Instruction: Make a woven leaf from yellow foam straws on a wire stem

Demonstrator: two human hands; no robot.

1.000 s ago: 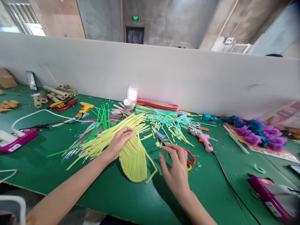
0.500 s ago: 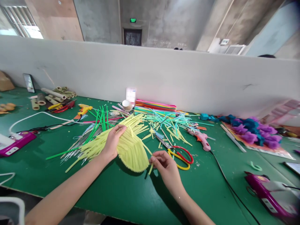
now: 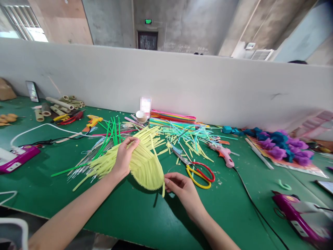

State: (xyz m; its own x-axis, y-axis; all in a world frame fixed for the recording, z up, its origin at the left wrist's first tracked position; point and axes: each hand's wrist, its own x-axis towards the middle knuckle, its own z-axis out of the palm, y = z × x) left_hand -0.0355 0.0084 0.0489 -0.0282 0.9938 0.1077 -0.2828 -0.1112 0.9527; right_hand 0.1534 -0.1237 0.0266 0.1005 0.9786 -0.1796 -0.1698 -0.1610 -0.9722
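Note:
My left hand [image 3: 125, 156] is closed on a pale yellow leaf shape [image 3: 147, 170] made of pipe cleaners laid side by side. It grips the upper left part, above the table. Along the leaf's right edge runs a single yellow pipe cleaner [image 3: 158, 156], its lower end sticking out past the tip. My right hand [image 3: 180, 185] is closed, thumb and forefinger pinching that strip near its lower end. A loose pile of yellow pipe cleaners [image 3: 104, 161] lies behind the left hand. Scissors [image 3: 200, 173] with red and yellow handles rest right of the leaf.
A pink glue gun [image 3: 222, 152] with a black cord lies to the right, a yellow glue gun [image 3: 93, 121] to the left. Cut green and blue pipe cleaners [image 3: 184, 132] spread behind. Purple power strips [image 3: 20, 159] sit at both sides; a white partition [image 3: 182, 83] bounds the green table.
My right hand has moved slightly left and down. The yellow strip, which stood off from the leaf at an angle, now lies along its right edge.

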